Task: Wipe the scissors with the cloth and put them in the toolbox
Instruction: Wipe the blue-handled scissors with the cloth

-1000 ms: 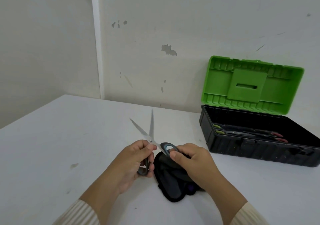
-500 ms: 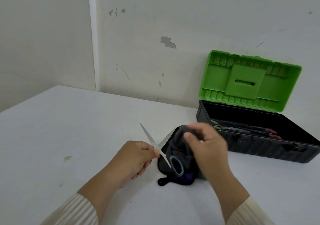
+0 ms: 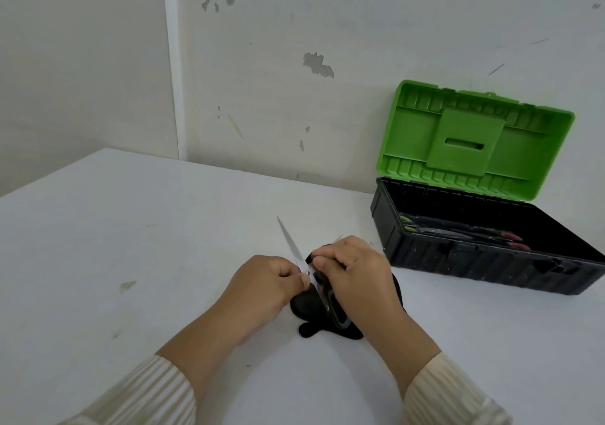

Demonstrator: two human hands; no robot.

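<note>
The scissors [image 3: 292, 246] are spread open, one silver blade pointing up and away, a grey-blue handle loop showing low by my right wrist. My left hand [image 3: 262, 288] pinches them near the pivot. My right hand [image 3: 355, 277] presses the dark cloth [image 3: 309, 315] around the second blade, whose tip barely peeks out beyond the knuckles. Most of the cloth lies bunched on the table under both hands. The toolbox [image 3: 484, 261], black with a green lid standing open, sits to the right against the wall.
Inside the toolbox lie other tools with red and yellow-green handles [image 3: 510, 239]. The white table [image 3: 131, 244] meets a scuffed wall at the back and a corner at the left.
My right hand came down from lifting the cloth and now grips it around one blade close to the pivot. The scissors have tilted further left, and the handle loop sits lower.
</note>
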